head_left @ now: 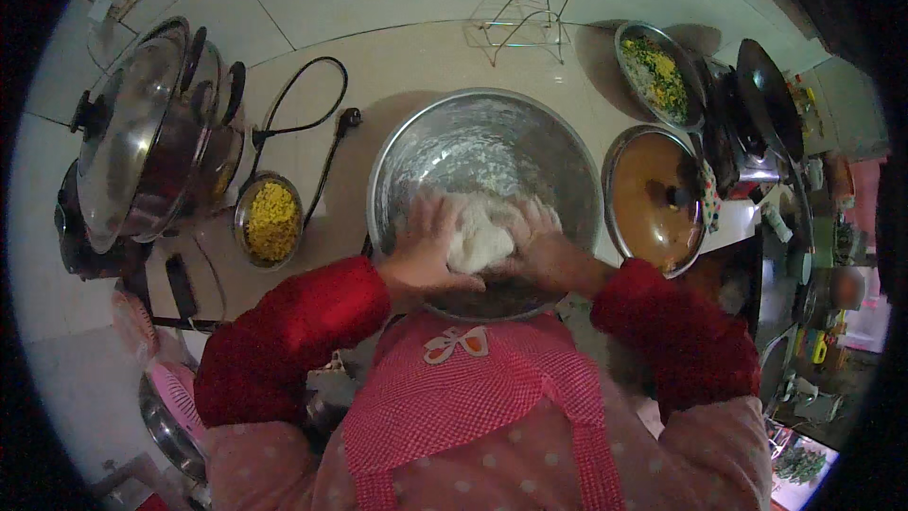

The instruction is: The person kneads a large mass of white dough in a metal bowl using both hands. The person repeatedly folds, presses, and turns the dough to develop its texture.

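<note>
A wide metal mixing bowl (407,166), its inner wall smeared with white flour, stands right in front of me. Low in it sits a rounded lump of white dough (480,237). My left hand (427,244) grips the dough from the left, thumb along its near side. From the right, my right hand (547,244) is cupped against the dough, its fingers curved over the edge. Both hands touch the lump, and some fingertips are blurred.
At left are a large lidded pot (137,147), a black power cord (326,156) and a small bowl of yellow crumbled food (271,220). At right stand a lidded pan (653,199) and a bowl of chopped filling (657,76). Behind is a wire rack (523,26).
</note>
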### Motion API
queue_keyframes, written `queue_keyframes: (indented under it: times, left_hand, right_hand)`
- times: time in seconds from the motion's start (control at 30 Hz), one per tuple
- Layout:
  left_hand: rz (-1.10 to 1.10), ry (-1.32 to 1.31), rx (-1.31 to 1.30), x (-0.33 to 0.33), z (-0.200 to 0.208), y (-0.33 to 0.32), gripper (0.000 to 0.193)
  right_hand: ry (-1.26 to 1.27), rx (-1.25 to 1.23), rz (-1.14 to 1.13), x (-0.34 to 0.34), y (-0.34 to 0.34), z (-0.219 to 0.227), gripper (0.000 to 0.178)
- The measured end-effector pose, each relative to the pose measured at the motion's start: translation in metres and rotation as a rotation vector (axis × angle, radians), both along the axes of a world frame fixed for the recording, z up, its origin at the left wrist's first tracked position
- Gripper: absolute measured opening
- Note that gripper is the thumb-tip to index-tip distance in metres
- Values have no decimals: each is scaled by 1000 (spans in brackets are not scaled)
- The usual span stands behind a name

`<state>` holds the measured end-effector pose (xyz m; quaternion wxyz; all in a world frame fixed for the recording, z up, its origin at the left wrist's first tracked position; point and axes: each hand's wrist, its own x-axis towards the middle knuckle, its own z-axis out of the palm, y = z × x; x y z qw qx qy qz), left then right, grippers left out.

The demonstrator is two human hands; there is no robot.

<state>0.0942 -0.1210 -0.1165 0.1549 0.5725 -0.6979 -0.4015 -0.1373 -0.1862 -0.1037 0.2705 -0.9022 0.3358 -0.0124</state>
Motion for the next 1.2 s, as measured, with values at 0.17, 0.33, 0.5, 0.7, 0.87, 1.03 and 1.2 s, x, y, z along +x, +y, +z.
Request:
queue_keyframes:
  times: [0.17, 0.33, 0.5, 0.7, 0.87, 1.03, 1.2]
  left_hand:
    - [67, -359, -349, -44, -62, 13, 130]
    - [124, -573, -209, -44, -75, -45, 116]
    - [119, -667, -167, -29, -40, -106, 95]
    - [179, -511, -248, -25, -39, -130, 81]
    - [134, -344, -192, -9, -28, -114, 90]
    - [-61, -73, -279, -31, 53, -20, 88]
    - [28, -158, -252, -25, 40, -2, 95]
  right_hand:
    - [121, -448, 16, 5, 19, -61, 93]
    - [328, -310, 55, 32, -32, -44, 89]
    - [346, -337, -110, 54, -75, -65, 89]
    - [236, -223, -195, 51, -109, -92, 84]
    - [-6, 120, -85, 40, -108, -51, 87]
    - [-290, 414, -12, -2, -86, 16, 88]
    - [72, 29, 80, 10, -36, 1, 85]
